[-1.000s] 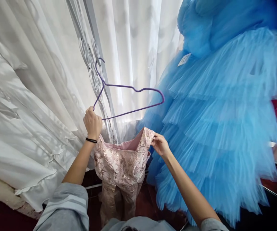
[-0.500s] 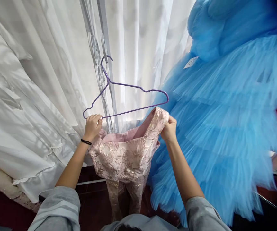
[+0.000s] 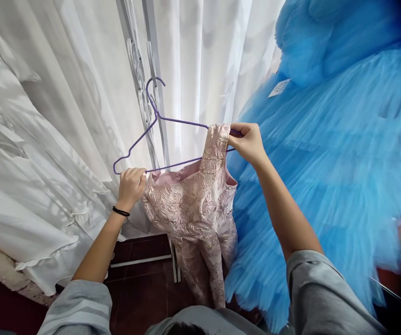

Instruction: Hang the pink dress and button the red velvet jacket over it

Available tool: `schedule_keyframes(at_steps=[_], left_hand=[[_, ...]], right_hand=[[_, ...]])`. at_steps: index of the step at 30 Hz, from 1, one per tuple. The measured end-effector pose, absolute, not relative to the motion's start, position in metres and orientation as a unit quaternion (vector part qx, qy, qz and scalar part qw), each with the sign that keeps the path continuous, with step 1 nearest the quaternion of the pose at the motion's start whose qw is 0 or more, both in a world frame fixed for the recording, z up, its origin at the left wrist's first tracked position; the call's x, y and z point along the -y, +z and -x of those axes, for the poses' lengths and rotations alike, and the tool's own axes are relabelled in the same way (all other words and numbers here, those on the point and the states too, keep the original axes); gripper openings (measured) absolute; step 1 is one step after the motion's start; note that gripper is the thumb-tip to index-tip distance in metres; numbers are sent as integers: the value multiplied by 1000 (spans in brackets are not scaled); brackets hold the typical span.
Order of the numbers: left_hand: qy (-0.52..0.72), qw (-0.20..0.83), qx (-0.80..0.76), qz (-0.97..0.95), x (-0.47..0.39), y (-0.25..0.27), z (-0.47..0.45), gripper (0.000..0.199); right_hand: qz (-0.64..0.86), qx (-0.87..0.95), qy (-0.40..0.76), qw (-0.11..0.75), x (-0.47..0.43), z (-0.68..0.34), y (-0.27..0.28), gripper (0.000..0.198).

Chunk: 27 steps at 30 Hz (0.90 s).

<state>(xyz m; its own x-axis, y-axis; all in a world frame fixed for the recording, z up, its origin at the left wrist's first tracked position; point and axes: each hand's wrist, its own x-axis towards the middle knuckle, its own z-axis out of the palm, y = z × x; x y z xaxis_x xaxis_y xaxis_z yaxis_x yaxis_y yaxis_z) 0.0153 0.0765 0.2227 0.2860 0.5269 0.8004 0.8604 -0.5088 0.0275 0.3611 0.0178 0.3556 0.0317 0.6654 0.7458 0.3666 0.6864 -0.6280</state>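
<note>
the pink brocade garment [image 3: 186, 200] is at six o'clock, just below the centre of view, its bodice upright and its two legs hanging toward the dark floor [image 3: 141, 298]. the purple hanger [image 3: 183, 122] spans the centre, its hook at eleven o'clock in front of a pale metal stand [image 3: 150, 28]; whether the hook bears on the stand cannot be determined. the left hand [image 3: 131, 186], between eight and nine o'clock, has its fingers curled over the hanger's bottom bar near the corner; the garment's near strap is mostly hidden there, and whether it is gripped cannot be told. a black band [image 3: 121, 211] circles that wrist. the right hand [image 3: 247, 142], between two and three o'clock, pinches the other shoulder strap between thumb and fingers; the strap crosses in front of the hanger's arm, whose purple end shows at the fingers. a tiered blue dress [image 3: 329, 186] fills three o'clock, a white tag [image 3: 279, 88] on it at two. white curtains [image 3: 203, 56] hang at twelve, white cloth [image 3: 19, 153] at nine.
</note>
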Motion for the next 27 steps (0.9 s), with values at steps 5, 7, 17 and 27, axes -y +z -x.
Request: schedule_keyframes(at_steps=[5, 7, 17, 27], left_hand=[[-405, 234, 440, 767, -64, 218, -16, 32], [-427, 249, 440, 750, -61, 215, -14, 36], [-464, 229, 407, 753, -61, 204, -3, 40], [-561, -402, 550, 471, -115, 161, -8, 24]], right_hand=[[448, 740, 117, 488, -19, -363, 381, 27], [479, 773, 101, 405, -24, -365, 384, 26], [553, 699, 165, 423, -46, -357, 381, 19], [468, 702, 302, 444, -60, -364, 375, 25]])
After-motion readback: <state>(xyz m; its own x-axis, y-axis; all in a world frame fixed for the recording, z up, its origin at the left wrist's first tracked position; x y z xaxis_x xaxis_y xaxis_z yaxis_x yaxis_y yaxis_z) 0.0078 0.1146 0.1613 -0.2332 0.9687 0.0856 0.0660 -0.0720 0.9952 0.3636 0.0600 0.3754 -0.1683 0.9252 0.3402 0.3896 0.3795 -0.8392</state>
